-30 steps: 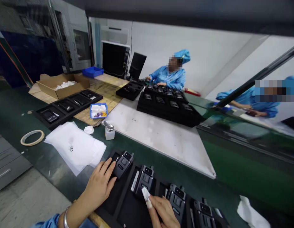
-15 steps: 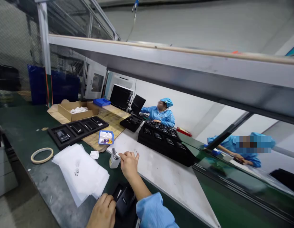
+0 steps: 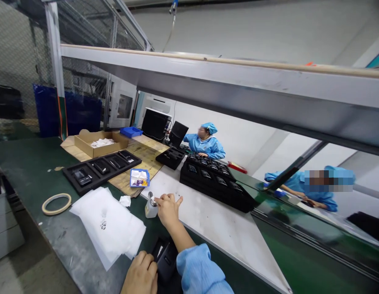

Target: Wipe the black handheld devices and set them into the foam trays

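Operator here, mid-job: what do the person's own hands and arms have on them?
The right hand and left hand are bare, without gloves. The right forearm comes out of a loose, wrinkled light-blue sleeve; the left sleeve is out of view.

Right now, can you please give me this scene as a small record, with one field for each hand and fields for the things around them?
Right hand: fingers at the pump top of a small white dispenser bottle.
Left hand: against a black handheld device.
Near the hands: loose white sheets, a roll of tape.
Rest: a stack of black foam trays, a cardboard box holding white material, a co-worker in a blue gown and cap across the bench.
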`<state>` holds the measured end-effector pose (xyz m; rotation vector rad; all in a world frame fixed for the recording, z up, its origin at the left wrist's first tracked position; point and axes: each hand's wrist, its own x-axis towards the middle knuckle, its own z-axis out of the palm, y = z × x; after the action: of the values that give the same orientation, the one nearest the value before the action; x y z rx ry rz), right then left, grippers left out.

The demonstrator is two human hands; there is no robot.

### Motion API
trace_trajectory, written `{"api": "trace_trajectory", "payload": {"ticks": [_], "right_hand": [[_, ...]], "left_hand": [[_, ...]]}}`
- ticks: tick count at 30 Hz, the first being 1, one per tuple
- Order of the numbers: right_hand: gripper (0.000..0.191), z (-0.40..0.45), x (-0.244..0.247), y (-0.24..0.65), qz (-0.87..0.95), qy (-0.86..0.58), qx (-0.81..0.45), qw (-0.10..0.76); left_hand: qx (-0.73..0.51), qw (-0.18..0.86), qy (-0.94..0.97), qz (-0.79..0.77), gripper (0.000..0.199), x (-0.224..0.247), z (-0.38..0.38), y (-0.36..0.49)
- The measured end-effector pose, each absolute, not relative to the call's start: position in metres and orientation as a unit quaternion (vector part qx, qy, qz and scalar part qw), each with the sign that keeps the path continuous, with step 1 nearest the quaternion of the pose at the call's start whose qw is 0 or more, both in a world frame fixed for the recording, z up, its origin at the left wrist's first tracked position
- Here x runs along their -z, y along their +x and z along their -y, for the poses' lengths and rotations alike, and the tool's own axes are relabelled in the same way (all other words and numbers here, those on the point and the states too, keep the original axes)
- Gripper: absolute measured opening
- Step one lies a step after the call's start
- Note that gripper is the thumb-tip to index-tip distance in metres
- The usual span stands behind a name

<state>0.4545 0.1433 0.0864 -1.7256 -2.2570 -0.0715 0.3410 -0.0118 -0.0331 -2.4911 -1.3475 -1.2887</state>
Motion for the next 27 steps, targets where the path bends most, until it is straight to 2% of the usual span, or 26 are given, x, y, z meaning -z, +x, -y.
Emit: {"api": "trace_trajectory", "payload": {"ticks": [10, 15, 20, 22, 27], "right_hand": [[0.035, -0.146, -0.089, 0.453, 0.782, -0.601, -0.002, 0.165], [0.033, -0.136, -0.112, 0.462, 0.740, -0.631, -0.015, 0.232], [0.035, -0.065, -0.116, 0.535, 0.676, -0.677, -0.005, 0.292], [0.035, -0.017, -0.097, 0.571, 0.668, -0.672, 0.027, 0.319], [0.031, 0.100, -0.032, 0.623, 0.671, -0.635, 0.104, 0.368]], "left_hand": [[0.385, -0.017, -0.811, 0.439, 0.023, 0.012, 0.022, 0.340], [0.362, -0.030, -0.819, 0.444, 0.022, 0.007, 0.025, 0.334], [0.319, -0.024, -0.819, 0.476, 0.016, -0.005, 0.020, 0.335], [0.285, -0.007, -0.821, 0.495, 0.023, -0.016, 0.015, 0.347], [0.230, -0.015, -0.811, 0.537, 0.062, -0.041, -0.011, 0.405]]}}
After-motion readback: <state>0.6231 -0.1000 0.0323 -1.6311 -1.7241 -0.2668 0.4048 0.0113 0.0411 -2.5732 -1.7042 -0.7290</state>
